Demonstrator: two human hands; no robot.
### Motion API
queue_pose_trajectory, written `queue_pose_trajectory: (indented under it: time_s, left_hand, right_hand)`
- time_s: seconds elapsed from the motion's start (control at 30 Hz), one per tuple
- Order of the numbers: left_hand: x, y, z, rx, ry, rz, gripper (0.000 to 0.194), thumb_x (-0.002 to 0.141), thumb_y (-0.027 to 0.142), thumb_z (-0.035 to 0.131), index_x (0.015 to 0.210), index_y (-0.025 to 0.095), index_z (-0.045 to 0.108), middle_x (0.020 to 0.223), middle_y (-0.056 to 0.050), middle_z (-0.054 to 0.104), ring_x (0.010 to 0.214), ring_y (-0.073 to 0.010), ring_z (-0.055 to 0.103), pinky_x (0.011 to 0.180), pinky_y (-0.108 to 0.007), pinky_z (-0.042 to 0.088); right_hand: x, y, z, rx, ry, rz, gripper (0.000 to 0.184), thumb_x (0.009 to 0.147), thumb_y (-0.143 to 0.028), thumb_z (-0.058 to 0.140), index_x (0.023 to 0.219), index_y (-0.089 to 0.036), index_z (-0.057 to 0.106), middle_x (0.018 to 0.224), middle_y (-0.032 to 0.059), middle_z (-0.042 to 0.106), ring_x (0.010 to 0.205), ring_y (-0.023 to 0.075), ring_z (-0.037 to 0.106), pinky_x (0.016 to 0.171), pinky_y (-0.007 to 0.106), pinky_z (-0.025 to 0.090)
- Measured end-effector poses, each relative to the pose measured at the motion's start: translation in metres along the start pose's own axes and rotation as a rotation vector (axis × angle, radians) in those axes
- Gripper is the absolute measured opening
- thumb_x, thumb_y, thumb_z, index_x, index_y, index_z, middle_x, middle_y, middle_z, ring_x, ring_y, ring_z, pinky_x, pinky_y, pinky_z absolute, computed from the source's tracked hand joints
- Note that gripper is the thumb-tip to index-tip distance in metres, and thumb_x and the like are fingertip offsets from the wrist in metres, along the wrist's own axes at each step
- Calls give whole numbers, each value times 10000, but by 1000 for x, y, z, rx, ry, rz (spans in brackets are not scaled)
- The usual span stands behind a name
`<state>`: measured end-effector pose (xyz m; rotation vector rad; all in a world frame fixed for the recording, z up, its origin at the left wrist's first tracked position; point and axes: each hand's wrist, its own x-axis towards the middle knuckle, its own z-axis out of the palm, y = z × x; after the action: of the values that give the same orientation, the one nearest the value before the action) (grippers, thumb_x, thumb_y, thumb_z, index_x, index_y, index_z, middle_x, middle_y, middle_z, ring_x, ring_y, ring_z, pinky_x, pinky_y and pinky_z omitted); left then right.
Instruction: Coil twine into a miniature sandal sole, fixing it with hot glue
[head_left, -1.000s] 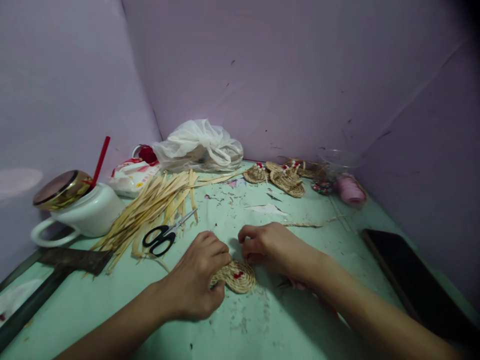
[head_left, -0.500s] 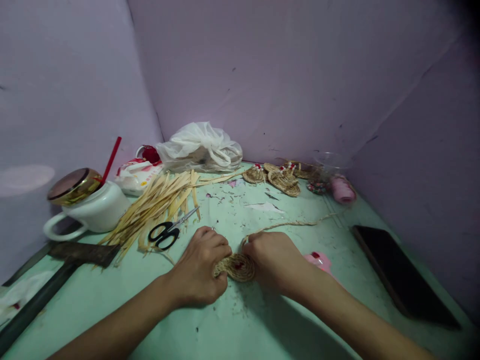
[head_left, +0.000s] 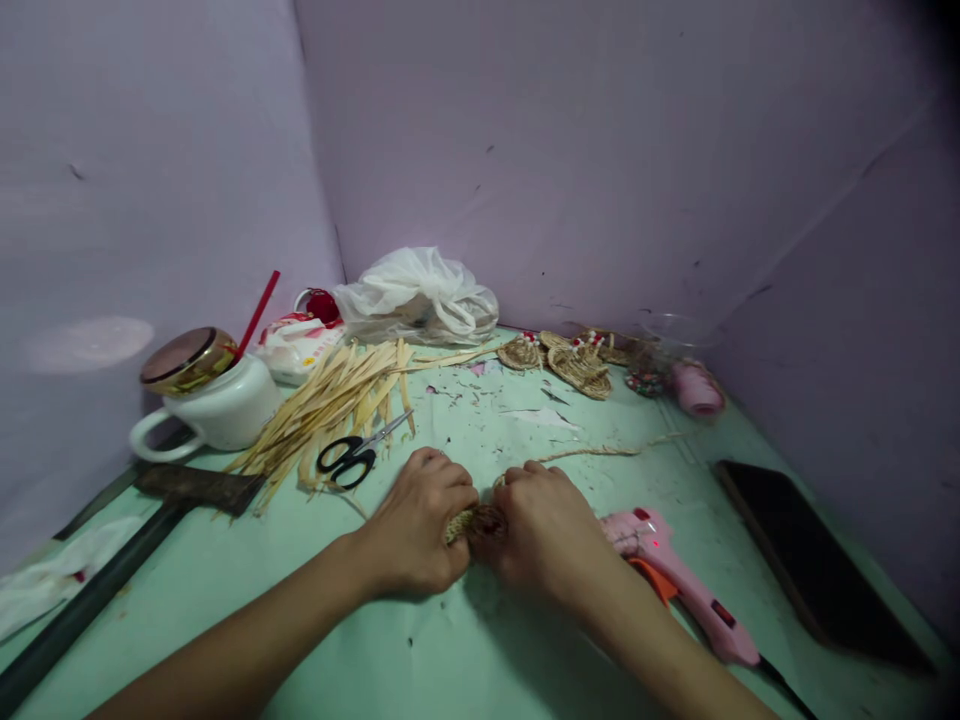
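Note:
Between my hands is a small coiled piece of braided straw (head_left: 459, 524), mostly hidden by the fingers. My left hand (head_left: 424, 520) is closed on its left side. On its right side my right hand (head_left: 544, 525) grips it with curled fingers. A straw cord (head_left: 589, 453) runs from behind the right hand across the table to the right. Beside my right forearm lies a pink hot glue gun (head_left: 701, 590) with an orange trigger and a small red light. Black-handled scissors (head_left: 356, 455) rest beyond my left hand.
Loose straw strips (head_left: 337, 395), a hammer-like tool (head_left: 199, 490) and a white mug (head_left: 232, 405) occupy the left. A plastic bag (head_left: 424, 295) and straw pieces with beads (head_left: 577, 365) stand along the back. Pink thread (head_left: 697, 388) and a phone (head_left: 810, 560) are at right.
The coil has tilted, and my fingers now cover more of it. My right forearm has swung lower, uncovering the glue gun. The view has shifted a little, moving the surroundings rightward.

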<state>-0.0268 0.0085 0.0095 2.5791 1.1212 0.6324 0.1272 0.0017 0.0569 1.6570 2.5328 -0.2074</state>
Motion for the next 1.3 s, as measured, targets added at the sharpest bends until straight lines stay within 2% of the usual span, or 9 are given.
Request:
queue_pose_trajectory:
  time_s: [0.27, 0.37, 0.5, 0.57, 0.7, 0.8, 1.0, 1.17, 1.3]
  left_hand:
    - [1, 2, -2, 7, -12, -17, 184, 540, 143, 539, 714, 185, 585, 768, -33, 580, 781, -204, 516, 863, -415, 366]
    - [1, 2, -2, -13, -2, -20, 228, 544, 138, 538, 757, 184, 609, 789, -39, 592, 794, -209, 524, 867, -417, 369]
    - [1, 1, -2, -13, 2, -16, 237, 533, 119, 528, 750, 175, 606, 803, -44, 600, 804, -209, 530, 880, -414, 368]
    - [2, 1, -2, -9, -5, -14, 209, 538, 114, 525, 725, 173, 595, 804, -45, 600, 800, -208, 530, 864, -412, 375]
    - [2, 3, -3, -12, 3, -14, 230, 536, 103, 520, 742, 170, 597, 802, -48, 600, 797, -212, 529, 834, -410, 389]
    - [2, 4, -3, -21, 14, -22, 250, 537, 93, 513, 758, 169, 602, 798, -49, 603, 797, -215, 530, 828, -413, 395]
    - [1, 3, -2, -49, 52, 0, 270, 534, 89, 514, 776, 167, 608, 793, -48, 611, 790, -213, 540, 847, -432, 404]
    - [1, 3, 1, -98, 143, -32, 276, 542, 92, 502, 772, 181, 626, 789, -46, 635, 782, -219, 570, 830, -447, 434]
    - [2, 3, 0, -191, 294, -164, 272, 589, 142, 492, 818, 173, 636, 865, -71, 658, 853, -243, 600, 797, -432, 479]
  right_hand:
    - [-21, 4, -13, 25, 24, 69, 223, 732, -326, 595, 820, -159, 714, 844, 133, 715, 840, 306, 616, 710, 390, 415]
    - [-56, 35, -19, 113, 165, 239, 264, 758, -379, 584, 949, -237, 696, 922, 83, 718, 856, 285, 629, 734, 386, 426]
    - [-95, 84, -3, 68, 78, 530, 244, 747, -422, 577, 893, -265, 693, 975, 96, 711, 836, 315, 651, 643, 378, 421]
    - [-103, 99, 11, 100, 0, 578, 310, 779, -466, 527, 966, -259, 663, 901, 93, 720, 802, 315, 664, 594, 355, 403]
    - [-101, 107, 31, 149, -82, 590, 264, 844, -384, 410, 833, -238, 629, 782, 88, 714, 737, 295, 664, 555, 329, 369]
    - [-101, 108, 40, 240, -33, 507, 253, 850, -328, 372, 775, -216, 586, 830, 106, 701, 732, 266, 656, 582, 321, 393]
    - [-107, 111, 61, 317, 130, 561, 353, 898, -308, 286, 1025, -152, 576, 942, 156, 698, 845, 271, 662, 711, 345, 462]
    - [-91, 117, 57, 152, 199, 642, 361, 887, -178, 288, 1057, -89, 594, 982, 197, 668, 879, 289, 650, 724, 360, 461]
    - [-74, 119, 45, 86, 222, 693, 338, 863, -144, 342, 1054, -67, 610, 938, 218, 660, 857, 321, 644, 679, 368, 437]
